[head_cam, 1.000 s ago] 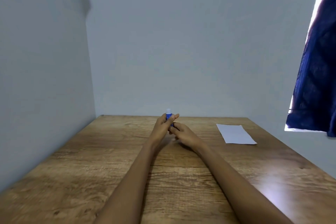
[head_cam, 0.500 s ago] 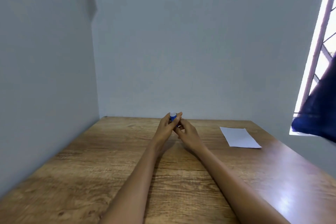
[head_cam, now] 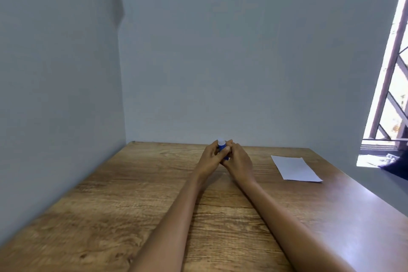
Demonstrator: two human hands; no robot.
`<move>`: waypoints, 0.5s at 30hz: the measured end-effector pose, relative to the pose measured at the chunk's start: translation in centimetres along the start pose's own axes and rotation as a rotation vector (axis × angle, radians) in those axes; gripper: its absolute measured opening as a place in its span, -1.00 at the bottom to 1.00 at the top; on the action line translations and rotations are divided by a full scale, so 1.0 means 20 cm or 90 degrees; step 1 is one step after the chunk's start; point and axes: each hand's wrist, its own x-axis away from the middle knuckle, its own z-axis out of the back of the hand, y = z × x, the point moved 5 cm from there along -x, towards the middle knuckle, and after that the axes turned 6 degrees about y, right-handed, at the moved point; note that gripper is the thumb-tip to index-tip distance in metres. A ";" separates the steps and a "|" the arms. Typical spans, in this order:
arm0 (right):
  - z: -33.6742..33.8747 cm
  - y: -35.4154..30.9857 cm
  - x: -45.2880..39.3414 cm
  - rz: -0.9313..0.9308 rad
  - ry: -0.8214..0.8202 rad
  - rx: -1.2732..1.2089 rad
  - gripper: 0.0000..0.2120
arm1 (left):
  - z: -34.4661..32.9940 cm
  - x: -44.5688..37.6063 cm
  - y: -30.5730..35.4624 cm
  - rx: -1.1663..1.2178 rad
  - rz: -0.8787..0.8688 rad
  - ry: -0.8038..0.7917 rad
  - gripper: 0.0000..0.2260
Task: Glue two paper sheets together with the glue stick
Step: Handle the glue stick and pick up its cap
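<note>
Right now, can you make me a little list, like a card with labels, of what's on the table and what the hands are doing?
glue stick: blue, pale top, held upright above the table
left hand: wrapped around the glue stick
right hand: fingers at the glue stick's lower part
paper: white, flat, to the right, untouched; sheet count unclear
table: wooden, in a corner
window: far right, bright

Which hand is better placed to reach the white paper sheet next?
Right hand, probably: the white paper sheet lies on its side of the wooden table; the left hand is farther away.
</note>
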 end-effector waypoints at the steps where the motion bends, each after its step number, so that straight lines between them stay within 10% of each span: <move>1: 0.00 0.00 0.00 0.003 -0.019 -0.026 -0.81 | 0.00 0.00 0.00 0.002 0.002 0.006 -0.70; 7: -0.07 0.00 0.02 -0.010 -0.222 -0.120 -0.78 | 0.07 -0.02 -0.01 0.028 0.017 0.048 -0.68; 15: 0.01 -0.04 0.01 -0.004 -0.025 0.044 -0.71 | 0.06 -0.02 0.01 0.021 0.005 0.056 -0.71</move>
